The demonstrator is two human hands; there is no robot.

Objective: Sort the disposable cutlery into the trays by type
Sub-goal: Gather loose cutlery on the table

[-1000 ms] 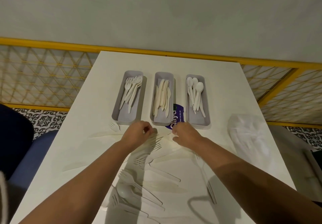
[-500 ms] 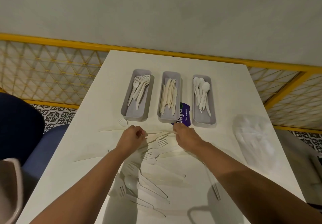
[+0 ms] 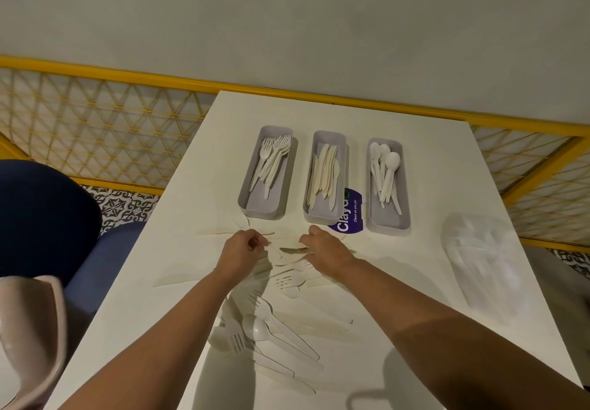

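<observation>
Cutlery (image 3: 274, 330) lies scattered on the table (image 3: 399, 282) just short of the trays (image 3: 260, 215), probably light, thin and slippery, so pinch each handle mid-length; your left hand (image 3: 244, 251) pinches a thin piece (image 3: 273, 248), and what your right hand (image 3: 325, 251) holds I cannot tell.

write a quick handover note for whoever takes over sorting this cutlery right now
Left hand: pinches a thin white piece, type unclear.
Right hand: fingers curled round a flat piece, probably a knife.
Done: fork tray on the left, knife tray in the middle and spoon tray on the right are each partly filled.
Left: sort the loose pile of forks, spoons and knives on the table, held pieces first.
</observation>
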